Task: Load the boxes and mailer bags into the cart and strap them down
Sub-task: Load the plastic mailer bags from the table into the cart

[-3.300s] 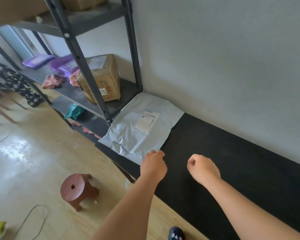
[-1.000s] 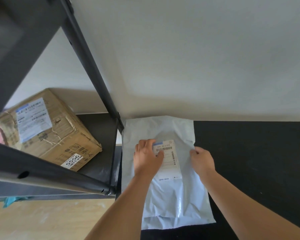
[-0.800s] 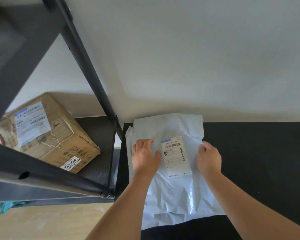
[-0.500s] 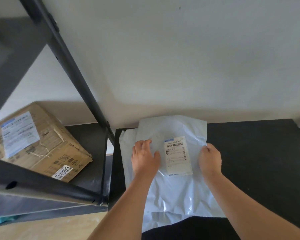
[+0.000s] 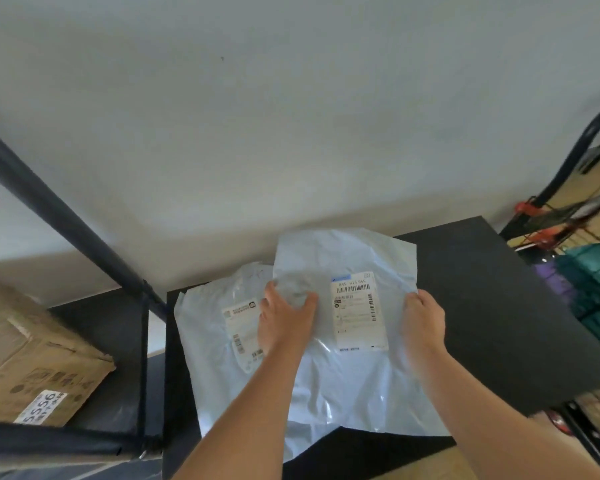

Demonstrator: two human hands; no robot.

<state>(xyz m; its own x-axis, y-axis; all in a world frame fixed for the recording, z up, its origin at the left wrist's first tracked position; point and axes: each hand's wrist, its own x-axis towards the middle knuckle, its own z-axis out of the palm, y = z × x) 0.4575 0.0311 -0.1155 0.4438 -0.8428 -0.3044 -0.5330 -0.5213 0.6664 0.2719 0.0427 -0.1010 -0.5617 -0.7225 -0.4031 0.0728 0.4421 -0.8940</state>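
— Where is the top mailer bag (image 5: 357,382) lying?
— On the black table (image 5: 482,306), overlapping a second mailer bag (image 5: 212,344). The left hand (image 5: 284,320) is bunching its plastic in curled fingers; the right hand (image 5: 425,322) is gripping its edge.

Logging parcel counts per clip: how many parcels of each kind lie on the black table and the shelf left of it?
Mailer bags: 2, the top mailer bag held by the left hand and right hand, the lower mailer bag under it.
Cardboard boxes: 1, the cardboard box on the shelf.
Total: 3.
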